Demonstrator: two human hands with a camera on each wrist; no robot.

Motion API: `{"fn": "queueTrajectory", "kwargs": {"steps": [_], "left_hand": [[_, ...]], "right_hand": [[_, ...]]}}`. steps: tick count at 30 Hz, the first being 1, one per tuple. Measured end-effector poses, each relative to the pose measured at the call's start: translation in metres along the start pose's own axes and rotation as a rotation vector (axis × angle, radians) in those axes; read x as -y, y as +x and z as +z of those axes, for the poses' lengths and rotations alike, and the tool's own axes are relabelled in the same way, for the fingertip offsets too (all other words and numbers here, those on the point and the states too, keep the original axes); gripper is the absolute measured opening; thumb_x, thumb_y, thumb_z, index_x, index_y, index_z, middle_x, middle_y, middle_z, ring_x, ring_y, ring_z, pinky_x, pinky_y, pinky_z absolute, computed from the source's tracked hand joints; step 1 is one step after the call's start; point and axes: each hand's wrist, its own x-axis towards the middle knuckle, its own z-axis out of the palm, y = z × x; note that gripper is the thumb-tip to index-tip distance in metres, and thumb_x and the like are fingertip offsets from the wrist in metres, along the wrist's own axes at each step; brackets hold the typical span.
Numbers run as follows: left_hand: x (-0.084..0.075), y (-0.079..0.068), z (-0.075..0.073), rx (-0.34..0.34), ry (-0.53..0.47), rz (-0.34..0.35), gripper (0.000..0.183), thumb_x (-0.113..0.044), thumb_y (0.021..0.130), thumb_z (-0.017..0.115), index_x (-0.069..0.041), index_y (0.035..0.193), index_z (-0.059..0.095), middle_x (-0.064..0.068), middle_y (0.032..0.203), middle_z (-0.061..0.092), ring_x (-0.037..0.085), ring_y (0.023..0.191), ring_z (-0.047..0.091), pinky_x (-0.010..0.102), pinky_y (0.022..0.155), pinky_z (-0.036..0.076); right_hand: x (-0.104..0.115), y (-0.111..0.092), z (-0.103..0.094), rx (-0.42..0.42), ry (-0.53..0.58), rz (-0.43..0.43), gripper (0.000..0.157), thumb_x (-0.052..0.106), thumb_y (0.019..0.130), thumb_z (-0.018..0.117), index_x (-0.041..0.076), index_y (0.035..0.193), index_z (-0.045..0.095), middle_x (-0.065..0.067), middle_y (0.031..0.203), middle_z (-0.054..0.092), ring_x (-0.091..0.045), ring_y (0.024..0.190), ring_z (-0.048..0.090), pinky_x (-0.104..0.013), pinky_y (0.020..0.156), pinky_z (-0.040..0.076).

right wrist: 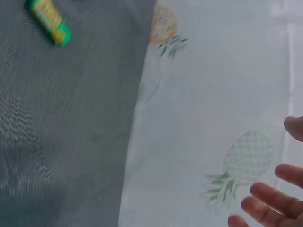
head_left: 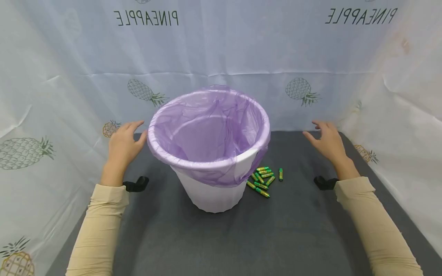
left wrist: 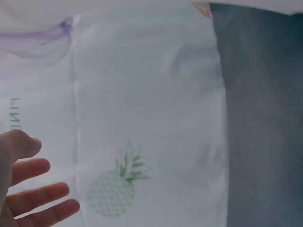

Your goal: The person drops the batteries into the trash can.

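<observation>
The white bin point(head_left: 210, 191) with its purple liner point(head_left: 207, 130) is standing between both hands: left hand point(head_left: 122, 143) is hovering open-fingered just beside its rim, right hand point(head_left: 328, 142) relaxed, well apart, batteries point(head_left: 262, 178) lying between.

Dark grey mat, pineapple-print backdrop.
Grey table surface point(head_left: 214, 245) runs back to a pale curtain point(head_left: 221, 50) printed with pineapples and mirrored "PINEAPPLE" text; the curtain wraps round left and right. Green-and-gold batteries point(head_left: 263, 179) lie in a loose pile on the mat.
</observation>
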Motion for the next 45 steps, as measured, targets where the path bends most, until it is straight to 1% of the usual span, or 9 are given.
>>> {"fn": "queueTrajectory", "kwargs": {"steps": [5, 9, 12, 15, 22, 30, 35, 40, 45], "left_hand": [[-0.010, -0.009, 0.003, -0.195, -0.274, 0.020, 0.033, -0.018, 0.096, 0.054, -0.002, 0.123, 0.063, 0.023, 0.118, 0.067, 0.036, 0.106, 0.063, 0.046, 0.091, 0.050], [-0.020, -0.017, 0.004, -0.281, -0.495, 0.013, 0.030, -0.017, 0.096, 0.055, -0.002, 0.121, 0.065, 0.010, 0.112, 0.072, 0.002, 0.097, 0.065, 0.014, 0.090, 0.047], [-0.031, -0.026, 0.005, -0.301, -0.688, 0.023, 0.031, -0.016, 0.097, 0.054, 0.000, 0.122, 0.064, -0.013, 0.108, 0.070, -0.014, 0.095, 0.060, 0.004, 0.087, 0.044], [-0.041, -0.035, 0.003, -0.303, -0.870, 0.063, 0.032, -0.010, 0.097, 0.052, 0.005, 0.124, 0.060, -0.025, 0.107, 0.066, -0.008, 0.102, 0.062, 0.007, 0.091, 0.045], [-0.057, -0.051, 0.000, -0.303, -1.117, 0.162, 0.034, -0.001, 0.097, 0.048, 0.001, 0.130, 0.057, -0.012, 0.119, 0.068, 0.003, 0.114, 0.062, 0.013, 0.099, 0.045], [-0.071, -0.063, -0.003, -0.283, -1.242, 0.197, 0.040, -0.005, 0.097, 0.048, -0.002, 0.137, 0.050, -0.006, 0.131, 0.062, 0.006, 0.123, 0.057, 0.014, 0.104, 0.042], [-0.076, -0.064, 0.001, -0.222, -1.335, 0.229, 0.047, -0.014, 0.097, 0.055, -0.005, 0.142, 0.044, -0.001, 0.137, 0.057, 0.008, 0.124, 0.055, 0.015, 0.101, 0.044], [-0.078, -0.061, 0.007, -0.213, -1.388, 0.296, 0.058, -0.026, 0.092, 0.064, -0.004, 0.142, 0.045, 0.003, 0.133, 0.059, 0.010, 0.112, 0.058, 0.016, 0.092, 0.047], [-0.081, -0.060, 0.011, -0.226, -1.441, 0.303, 0.060, -0.032, 0.085, 0.071, -0.005, 0.134, 0.051, 0.002, 0.113, 0.061, 0.007, 0.092, 0.055, 0.016, 0.078, 0.047]], "right_hand": [[0.004, -0.011, 0.003, -0.052, 0.126, -0.058, 0.051, 0.029, 0.097, 0.056, -0.005, 0.134, 0.050, -0.027, 0.100, 0.060, -0.010, 0.077, 0.056, -0.033, 0.067, 0.046], [0.004, -0.022, 0.010, -0.054, 0.200, -0.044, 0.048, 0.028, 0.096, 0.058, -0.003, 0.132, 0.053, -0.012, 0.088, 0.061, 0.018, 0.068, 0.041, -0.013, 0.061, 0.038], [0.003, -0.033, 0.018, -0.047, 0.254, -0.018, 0.046, 0.027, 0.095, 0.060, -0.002, 0.131, 0.055, 0.011, 0.083, 0.057, 0.018, 0.068, 0.042, -0.011, 0.061, 0.037], [0.003, -0.042, 0.026, -0.034, 0.313, 0.004, 0.045, 0.026, 0.095, 0.060, -0.002, 0.130, 0.055, 0.027, 0.079, 0.051, 0.013, 0.067, 0.047, -0.014, 0.059, 0.038], [0.000, -0.056, 0.048, 0.015, 0.391, 0.038, 0.042, 0.025, 0.097, 0.056, -0.001, 0.129, 0.055, 0.035, 0.075, 0.050, 0.007, 0.063, 0.050, -0.018, 0.056, 0.042], [-0.007, -0.064, 0.070, 0.100, 0.436, 0.068, 0.041, 0.025, 0.098, 0.055, -0.001, 0.130, 0.055, 0.030, 0.075, 0.054, -0.004, 0.063, 0.054, -0.020, 0.058, 0.045], [-0.013, -0.063, 0.082, 0.230, 0.480, 0.054, 0.042, 0.020, 0.096, 0.057, -0.004, 0.130, 0.054, 0.013, 0.078, 0.061, -0.012, 0.062, 0.053, -0.024, 0.058, 0.045], [-0.021, -0.061, 0.095, 0.371, 0.504, 0.043, 0.048, 0.016, 0.094, 0.060, -0.006, 0.134, 0.049, -0.011, 0.082, 0.066, -0.014, 0.060, 0.052, -0.026, 0.057, 0.044], [-0.029, -0.061, 0.102, 0.428, 0.515, 0.067, 0.054, 0.016, 0.090, 0.066, -0.007, 0.135, 0.047, -0.015, 0.081, 0.064, -0.008, 0.058, 0.048, -0.024, 0.058, 0.042]]}}
